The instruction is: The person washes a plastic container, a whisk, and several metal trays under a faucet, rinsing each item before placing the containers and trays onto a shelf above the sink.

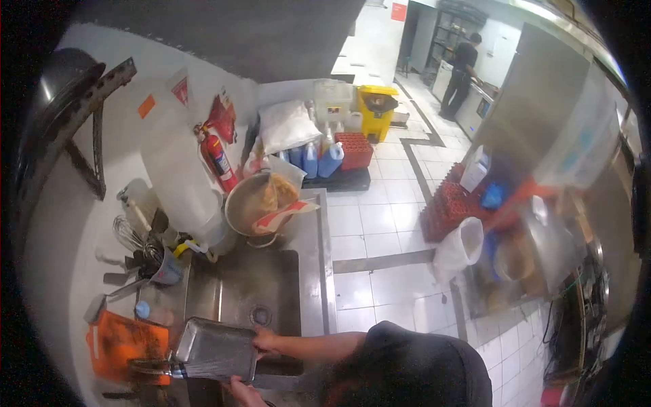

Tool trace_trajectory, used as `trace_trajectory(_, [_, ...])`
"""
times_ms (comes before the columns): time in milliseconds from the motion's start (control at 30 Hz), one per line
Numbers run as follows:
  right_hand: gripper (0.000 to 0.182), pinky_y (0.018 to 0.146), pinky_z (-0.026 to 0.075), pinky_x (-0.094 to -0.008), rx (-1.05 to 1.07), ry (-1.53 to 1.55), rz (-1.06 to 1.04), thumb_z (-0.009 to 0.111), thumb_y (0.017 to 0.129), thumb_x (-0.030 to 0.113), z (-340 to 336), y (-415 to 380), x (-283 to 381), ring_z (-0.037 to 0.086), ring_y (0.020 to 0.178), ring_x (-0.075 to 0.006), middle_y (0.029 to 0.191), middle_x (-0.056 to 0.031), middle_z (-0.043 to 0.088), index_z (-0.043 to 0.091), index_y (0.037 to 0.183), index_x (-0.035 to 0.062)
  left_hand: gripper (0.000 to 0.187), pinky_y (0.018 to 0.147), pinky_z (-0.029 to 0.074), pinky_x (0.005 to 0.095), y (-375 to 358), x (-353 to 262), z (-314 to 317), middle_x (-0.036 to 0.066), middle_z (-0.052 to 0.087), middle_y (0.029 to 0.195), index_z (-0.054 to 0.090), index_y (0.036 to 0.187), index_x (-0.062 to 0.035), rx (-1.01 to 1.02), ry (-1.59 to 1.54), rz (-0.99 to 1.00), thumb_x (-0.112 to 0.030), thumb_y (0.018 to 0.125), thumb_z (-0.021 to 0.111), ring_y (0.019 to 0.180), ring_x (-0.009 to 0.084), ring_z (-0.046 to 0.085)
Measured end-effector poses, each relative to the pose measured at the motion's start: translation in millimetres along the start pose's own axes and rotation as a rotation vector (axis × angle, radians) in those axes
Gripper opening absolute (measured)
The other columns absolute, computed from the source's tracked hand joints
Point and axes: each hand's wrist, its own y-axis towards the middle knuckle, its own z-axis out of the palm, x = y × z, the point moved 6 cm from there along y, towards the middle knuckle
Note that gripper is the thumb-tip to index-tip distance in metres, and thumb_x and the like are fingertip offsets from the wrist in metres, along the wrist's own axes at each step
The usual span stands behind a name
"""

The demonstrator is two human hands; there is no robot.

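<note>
A rectangular metal tray (pixel 217 349) is tilted over the sink (pixel 261 285), with a stream of water from the faucet (pixel 152 367) spreading across it. My right hand (pixel 266 341), its arm stretched from the black sleeve, has its fingers closed on the tray's right edge. Near the tray's lower right corner is my left hand (pixel 244 392), partly cut off by the frame's bottom; what its fingers hold is unclear. An orange container (pixel 125 342) stands left of the tray.
Beyond the sink sits a large pot (pixel 247 207) holding a bag. Whisks and utensils fill a container (pixel 168 271) by the wall. A fire extinguisher (pixel 217 159), red crates (pixel 451 203) and a yellow bin (pixel 375 112) are farther off. Another person (pixel 461 74) stands at a far counter.
</note>
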Motion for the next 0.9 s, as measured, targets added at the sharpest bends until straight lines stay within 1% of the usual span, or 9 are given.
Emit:
trace_trajectory(133, [0.056, 0.073, 0.052, -0.0491, -0.108, -0.342, -0.208, 0.068, 0.071, 0.014, -37.8, 9.4, 21.2, 0.065, 0.085, -0.0372, 0.093, -0.0234, 0.063, 0.044, 0.121, 0.0015, 0.049, 0.084, 0.044, 0.0362, 109.1, 44.3, -2.6, 0.008, 0.056, 0.106, 0.052, 0.125, -0.0087, 0.244, -0.24, 0.165, -0.016, 0.076, 0.057, 0.095, 0.0208, 0.053])
trace_trajectory(267, [0.045, 0.073, 0.053, -0.0475, -0.201, -0.558, -0.369, 0.069, 0.071, 0.015, -76.4, 22.7, 56.2, 0.065, 0.082, -0.0367, 0.085, -0.0198, 0.064, 0.05, 0.11, 0.0003, 0.044, 0.079, 0.046, 0.0345, 94.6, -18.1, -5.3, 0.007, 0.056, 0.102, 0.054, 0.122, -0.0121, 0.347, -0.172, 0.284, -0.017, 0.079, 0.061, 0.091, 0.0181, 0.055])
trace_trajectory(300, [0.04, 0.073, 0.052, -0.0475, -0.115, -0.679, -0.457, 0.068, 0.073, 0.016, -74.7, 52.2, 46.3, 0.064, 0.082, -0.0374, 0.085, -0.0202, 0.064, 0.051, 0.105, -0.0006, 0.043, 0.079, 0.046, 0.0349, 122.1, -24.1, -14.2, 0.007, 0.056, 0.102, 0.054, 0.122, -0.0124, 0.415, 0.002, 0.418, -0.019, 0.08, 0.063, 0.09, 0.0178, 0.055])
trace_trajectory(433, [0.025, 0.066, 0.053, -0.0455, 0.291, -0.673, -0.82, 0.059, 0.081, 0.018, -95.3, 143.8, 6.0, 0.064, 0.076, -0.0369, 0.084, -0.0203, 0.063, 0.055, 0.093, -0.0035, 0.06, 0.09, 0.046, 0.0413, 61.5, -71.2, -10.5, 0.014, 0.05, 0.126, 0.04, 0.137, -0.008, 0.479, 0.025, 0.271, -0.038, 0.089, 0.058, 0.11, 0.0283, 0.053])
trace_trajectory(533, [0.025, 0.044, 0.049, -0.0394, 0.436, -0.364, -0.361, 0.046, 0.086, 0.017, -87.6, 115.4, 19.1, 0.061, 0.055, -0.0285, 0.078, -0.0158, 0.06, 0.057, 0.091, -0.0049, 0.049, 0.089, 0.048, 0.0411, 69.0, -66.3, -27.3, 0.015, 0.055, 0.121, 0.049, 0.128, -0.0062, 0.549, -0.115, 0.287, -0.04, 0.093, 0.049, 0.109, 0.0287, 0.055])
trace_trajectory(567, [0.026, 0.041, 0.049, -0.0385, 0.54, -0.306, -0.451, 0.045, 0.086, 0.018, -78.8, 129.1, 9.1, 0.061, 0.053, -0.0273, 0.077, -0.015, 0.06, 0.057, 0.09, -0.0048, 0.045, 0.087, 0.049, 0.0403, 67.2, -66.3, -33.1, 0.015, 0.059, 0.114, 0.057, 0.12, -0.0052, 0.575, -0.174, 0.278, -0.04, 0.095, 0.044, 0.104, 0.0277, 0.057])
trace_trajectory(633, [0.029, 0.038, 0.048, -0.0375, 0.542, -0.153, -0.235, 0.043, 0.087, 0.021, -71.9, 129.7, 5.6, 0.061, 0.049, -0.0258, 0.076, -0.0145, 0.06, 0.057, 0.09, -0.0045, 0.039, 0.078, 0.05, 0.0389, -38.7, -112.5, -17.1, 0.013, 0.062, 0.1, 0.06, 0.109, -0.0039, 0.421, -0.614, 0.281, -0.037, 0.095, 0.044, 0.093, 0.0262, 0.06])
trace_trajectory(700, [0.034, 0.037, 0.047, -0.0374, 0.325, 0.024, 0.369, 0.041, 0.088, 0.026, -70.6, 80.5, 32.3, 0.06, 0.047, -0.0253, 0.075, -0.015, 0.06, 0.056, 0.092, -0.0041, 0.038, 0.073, 0.051, 0.0384, -97.4, -135.9, -9.8, 0.013, 0.063, 0.094, 0.06, 0.104, -0.0032, 0.276, -0.854, 0.324, -0.036, 0.095, 0.043, 0.088, 0.0256, 0.061])
trace_trajectory(900, [0.06, 0.079, 0.051, -0.0534, 0.377, 0.046, 0.458, 0.037, 0.095, 0.048, -73.4, 24.7, 110.7, 0.061, 0.1, -0.0329, 0.124, -0.0261, 0.051, 0.046, 0.129, -0.0011, 0.041, 0.076, 0.05, 0.0395, -44.2, -119.5, -17.9, 0.014, 0.06, 0.099, 0.057, 0.107, -0.0028, 0.054, -0.639, 0.395, -0.039, 0.095, 0.043, 0.092, 0.0267, 0.059])
